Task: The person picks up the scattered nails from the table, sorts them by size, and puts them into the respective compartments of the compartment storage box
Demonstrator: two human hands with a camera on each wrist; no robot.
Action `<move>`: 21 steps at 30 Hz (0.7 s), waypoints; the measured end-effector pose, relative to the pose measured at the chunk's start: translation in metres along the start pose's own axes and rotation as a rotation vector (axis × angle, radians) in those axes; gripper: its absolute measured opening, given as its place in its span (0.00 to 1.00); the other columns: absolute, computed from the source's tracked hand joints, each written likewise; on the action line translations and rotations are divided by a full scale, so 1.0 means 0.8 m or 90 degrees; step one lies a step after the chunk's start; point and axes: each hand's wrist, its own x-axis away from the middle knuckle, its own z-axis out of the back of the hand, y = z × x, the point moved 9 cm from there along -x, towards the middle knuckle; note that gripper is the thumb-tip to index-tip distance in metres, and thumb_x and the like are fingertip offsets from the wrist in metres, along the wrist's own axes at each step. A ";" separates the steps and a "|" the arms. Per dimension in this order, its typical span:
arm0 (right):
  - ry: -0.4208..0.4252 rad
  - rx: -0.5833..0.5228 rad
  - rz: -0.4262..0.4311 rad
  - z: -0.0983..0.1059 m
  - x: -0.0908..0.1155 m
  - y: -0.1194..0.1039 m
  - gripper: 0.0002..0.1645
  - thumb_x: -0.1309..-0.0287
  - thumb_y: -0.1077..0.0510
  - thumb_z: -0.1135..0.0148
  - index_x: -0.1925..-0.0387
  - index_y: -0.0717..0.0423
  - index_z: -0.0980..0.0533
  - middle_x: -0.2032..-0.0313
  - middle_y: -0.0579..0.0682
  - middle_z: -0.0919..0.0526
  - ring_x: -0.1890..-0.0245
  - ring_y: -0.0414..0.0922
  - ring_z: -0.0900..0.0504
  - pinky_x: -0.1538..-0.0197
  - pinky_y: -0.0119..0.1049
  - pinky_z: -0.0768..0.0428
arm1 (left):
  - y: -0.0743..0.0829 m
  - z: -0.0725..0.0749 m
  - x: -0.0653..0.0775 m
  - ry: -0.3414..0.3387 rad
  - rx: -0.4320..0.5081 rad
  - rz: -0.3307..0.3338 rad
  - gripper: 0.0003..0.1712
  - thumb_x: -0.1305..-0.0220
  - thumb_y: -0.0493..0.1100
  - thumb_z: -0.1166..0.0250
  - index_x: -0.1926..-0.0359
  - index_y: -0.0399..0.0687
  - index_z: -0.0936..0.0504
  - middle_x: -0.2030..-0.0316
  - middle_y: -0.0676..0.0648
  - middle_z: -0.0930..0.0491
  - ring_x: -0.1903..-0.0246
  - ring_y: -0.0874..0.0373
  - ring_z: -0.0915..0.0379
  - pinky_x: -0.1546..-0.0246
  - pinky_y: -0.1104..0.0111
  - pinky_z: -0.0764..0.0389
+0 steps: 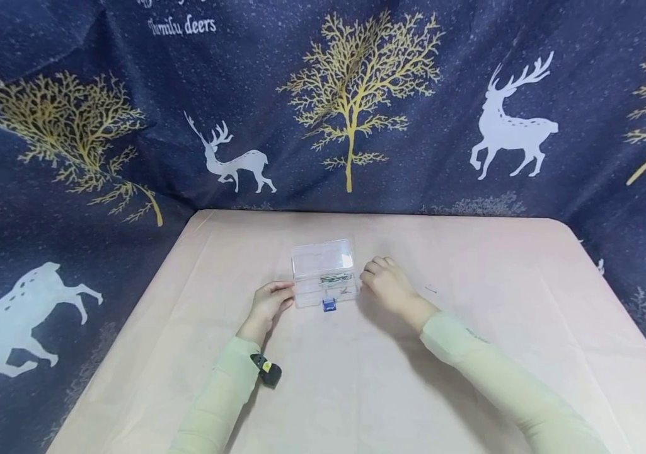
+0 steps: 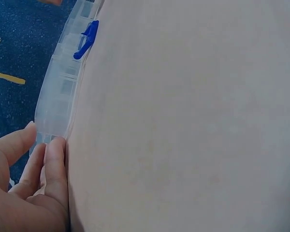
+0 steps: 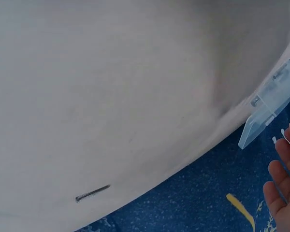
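A clear plastic box (image 1: 309,297) stands on the table with its lid (image 1: 319,258) raised at the back and a blue latch (image 1: 329,305) at the front. Several thin nails (image 1: 336,278) lie in its right-hand compartments. My left hand (image 1: 270,304) holds the box's left end; the left wrist view has the thumb at the upper edge and the fingers against the end wall. Beside the right end is my right hand (image 1: 387,285), its fingers loosely bent (image 3: 282,176) with nothing visible in them. One loose nail (image 3: 93,193) lies on the table, to the right of this hand.
A pale pink cloth covers the table (image 1: 357,391). Behind and at the sides hangs a dark blue cloth (image 1: 413,139) printed with white deer and yellow trees. A black device (image 1: 269,373) is strapped at the left wrist.
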 end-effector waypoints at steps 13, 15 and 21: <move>0.026 0.023 0.010 0.016 0.027 0.024 0.07 0.51 0.65 0.34 0.66 0.59 0.19 0.65 0.52 0.19 0.61 0.49 0.24 0.55 0.42 0.23 | 0.002 0.002 0.003 0.009 -0.052 0.013 0.15 0.40 0.34 0.38 0.51 0.35 0.21 0.52 0.39 0.21 0.67 0.67 0.23 0.62 0.80 0.17; 0.027 0.024 0.012 0.018 0.033 0.029 0.07 0.51 0.64 0.34 0.66 0.60 0.20 0.66 0.52 0.19 0.61 0.50 0.24 0.55 0.43 0.22 | 0.002 0.002 0.004 0.011 -0.051 0.010 0.15 0.40 0.33 0.39 0.51 0.34 0.21 0.52 0.38 0.21 0.68 0.67 0.23 0.62 0.79 0.17; 0.020 0.000 -0.011 0.024 0.049 0.049 0.08 0.50 0.63 0.34 0.65 0.61 0.20 0.65 0.55 0.19 0.60 0.52 0.24 0.53 0.46 0.22 | 0.004 -0.001 0.004 0.003 -0.046 -0.001 0.15 0.39 0.32 0.40 0.51 0.32 0.21 0.51 0.37 0.22 0.67 0.66 0.23 0.59 0.77 0.16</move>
